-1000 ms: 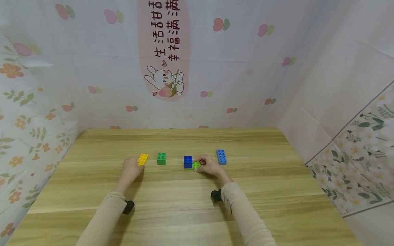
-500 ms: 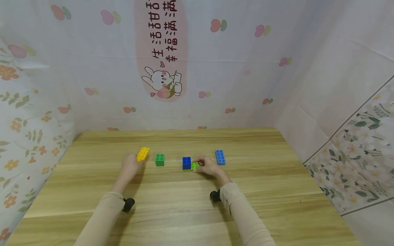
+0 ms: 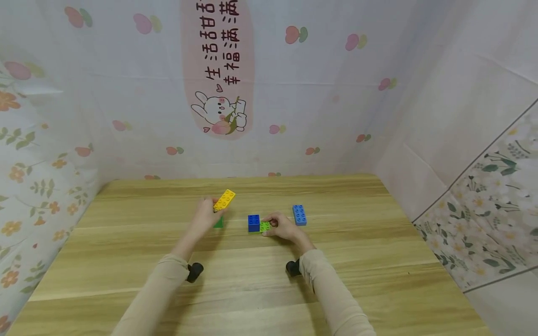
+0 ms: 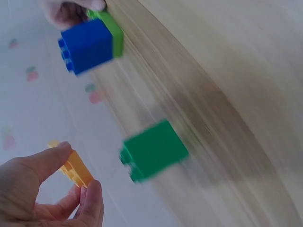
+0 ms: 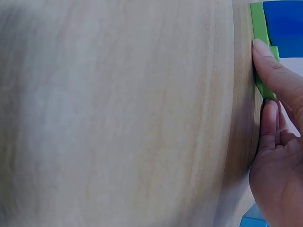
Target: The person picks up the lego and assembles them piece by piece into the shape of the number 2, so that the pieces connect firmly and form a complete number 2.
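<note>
Raised above the table, a yellow toy brick (image 3: 224, 199) is pinched between the thumb and fingers of my left hand (image 3: 204, 215). It is a thin plate with two rows of studs, tilted. Just below that hand stands a green brick (image 4: 155, 150), partly covered in the head view. My right hand (image 3: 284, 227) holds the end of a flat lime-green brick (image 3: 264, 227) down on the table. A dark blue brick (image 3: 254, 223) sits on the lime brick's other end, as the left wrist view shows.
A lighter blue long brick (image 3: 300, 215) lies on the wooden table (image 3: 357, 233), just right of my right hand. Patterned cloth walls (image 3: 328, 116) enclose the table at the back and sides.
My left hand has lifted the yellow brick off the table and carried it right, over toward the green brick. My right hand stays on the lime brick.
</note>
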Demonstrator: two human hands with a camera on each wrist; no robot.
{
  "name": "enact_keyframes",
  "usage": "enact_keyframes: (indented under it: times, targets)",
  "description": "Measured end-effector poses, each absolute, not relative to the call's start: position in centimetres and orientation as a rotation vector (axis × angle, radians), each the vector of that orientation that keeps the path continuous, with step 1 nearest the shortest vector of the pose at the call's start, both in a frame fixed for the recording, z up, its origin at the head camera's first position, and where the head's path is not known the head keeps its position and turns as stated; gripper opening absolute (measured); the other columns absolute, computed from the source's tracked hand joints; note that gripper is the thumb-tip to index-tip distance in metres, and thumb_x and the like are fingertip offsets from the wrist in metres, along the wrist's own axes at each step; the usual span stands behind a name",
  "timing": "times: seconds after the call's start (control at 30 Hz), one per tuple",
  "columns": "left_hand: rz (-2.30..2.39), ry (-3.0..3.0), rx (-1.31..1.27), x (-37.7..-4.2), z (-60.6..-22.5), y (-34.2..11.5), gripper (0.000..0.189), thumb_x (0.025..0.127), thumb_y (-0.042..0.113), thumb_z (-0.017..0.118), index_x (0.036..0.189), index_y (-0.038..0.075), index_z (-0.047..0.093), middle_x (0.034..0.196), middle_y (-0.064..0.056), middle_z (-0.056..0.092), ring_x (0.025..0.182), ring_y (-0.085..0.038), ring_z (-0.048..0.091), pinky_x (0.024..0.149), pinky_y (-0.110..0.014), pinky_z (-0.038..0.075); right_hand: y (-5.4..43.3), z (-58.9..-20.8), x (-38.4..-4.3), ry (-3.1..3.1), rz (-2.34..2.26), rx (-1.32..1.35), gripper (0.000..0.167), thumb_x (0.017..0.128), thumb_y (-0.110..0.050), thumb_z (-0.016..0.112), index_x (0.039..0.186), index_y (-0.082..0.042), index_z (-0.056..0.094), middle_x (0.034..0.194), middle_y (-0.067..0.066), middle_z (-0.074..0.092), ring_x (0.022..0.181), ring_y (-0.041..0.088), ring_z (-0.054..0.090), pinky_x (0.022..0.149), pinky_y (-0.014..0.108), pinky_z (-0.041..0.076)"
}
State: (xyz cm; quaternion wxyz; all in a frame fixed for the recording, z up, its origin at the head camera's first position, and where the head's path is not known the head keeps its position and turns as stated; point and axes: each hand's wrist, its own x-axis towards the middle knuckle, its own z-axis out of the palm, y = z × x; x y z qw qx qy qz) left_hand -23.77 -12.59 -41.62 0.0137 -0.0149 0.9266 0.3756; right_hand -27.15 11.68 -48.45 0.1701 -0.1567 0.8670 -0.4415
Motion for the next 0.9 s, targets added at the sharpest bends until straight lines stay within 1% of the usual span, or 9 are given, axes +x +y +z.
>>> enact_keyframes:
  times: [0.07, 0.17, 0.27, 0.47, 0.63, 0.83, 0.9]
  targets:
    - [1.162, 2.881, -0.003, -23.9, -41.5, -11.6, 0.049, 0.086, 0.012, 0.062, 0.125, -0.012, 0.045, 0.121, -0.028, 0.045, 0.100, -0.032, 0.048, 0.083, -0.039, 0.047, 11.7, -48.5, -27.2, 2.466, -1.252, -0.445, 0.037, 0.074, -0.007, 0.074, 0.110, -0.004, 0.063, 0.101, 0.007, 0.049, 0.085, 0.015, 0.040, 0.074, 0.022, 0.037]
    - [1.171, 2.839, 0.081, -23.9, -41.5, -10.3, 0.048, 0.087, 0.012, 0.062, 0.127, -0.009, 0.046, 0.123, -0.027, 0.044, 0.104, -0.032, 0.050, 0.088, -0.040, 0.049, 11.7, -48.5, -27.2, 2.468, -1.247, -0.444, 0.037, 0.074, -0.007, 0.074, 0.109, -0.004, 0.063, 0.105, 0.008, 0.051, 0.087, 0.015, 0.041, 0.077, 0.023, 0.038]
    - [1.166, 2.816, 0.197, -23.8, -41.6, -9.2, 0.046, 0.086, 0.012, 0.062, 0.125, -0.007, 0.048, 0.122, -0.026, 0.045, 0.107, -0.034, 0.052, 0.091, -0.042, 0.049, 11.7, -48.5, -27.2, 2.469, -1.242, -0.438, 0.036, 0.075, -0.008, 0.074, 0.109, -0.004, 0.063, 0.108, 0.010, 0.051, 0.089, 0.016, 0.042, 0.078, 0.024, 0.038]
    - [1.058, 2.834, 0.398, -23.5, -42.0, -7.8, 0.040, 0.086, 0.011, 0.063, 0.120, -0.005, 0.052, 0.119, -0.022, 0.048, 0.104, -0.031, 0.053, 0.090, -0.040, 0.049, 11.7, -48.6, -27.3, 2.471, -1.235, -0.453, 0.037, 0.075, -0.009, 0.074, 0.110, -0.004, 0.063, 0.113, 0.011, 0.054, 0.090, 0.016, 0.043, 0.081, 0.024, 0.040]
    - [1.022, 2.821, 0.422, -23.5, -42.2, -7.3, 0.038, 0.085, 0.011, 0.063, 0.119, -0.004, 0.054, 0.120, -0.020, 0.048, 0.107, -0.030, 0.052, 0.091, -0.041, 0.048, 11.6, -48.8, -27.3, 2.472, -1.218, -0.502, 0.036, 0.076, -0.011, 0.073, 0.110, -0.004, 0.064, 0.112, 0.010, 0.056, 0.089, 0.016, 0.042, 0.079, 0.026, 0.040]
    - [0.986, 2.813, 0.461, -23.7, -42.4, -7.1, 0.037, 0.085, 0.011, 0.064, 0.119, -0.002, 0.055, 0.119, -0.018, 0.051, 0.108, -0.029, 0.050, 0.092, -0.043, 0.047, 11.6, -48.6, -27.3, 2.480, -1.210, -0.444, 0.036, 0.076, -0.012, 0.074, 0.110, -0.005, 0.063, 0.113, 0.011, 0.051, 0.094, 0.018, 0.044, 0.087, 0.032, 0.040]
    - [0.972, 2.810, 0.471, -23.7, -42.4, -7.0, 0.038, 0.085, 0.012, 0.063, 0.120, -0.001, 0.054, 0.119, -0.018, 0.051, 0.110, -0.029, 0.050, 0.093, -0.043, 0.046, 11.7, -48.6, -27.3, 2.479, -1.210, -0.426, 0.036, 0.076, -0.012, 0.074, 0.109, -0.005, 0.063, 0.112, 0.011, 0.051, 0.094, 0.019, 0.044, 0.088, 0.033, 0.040]
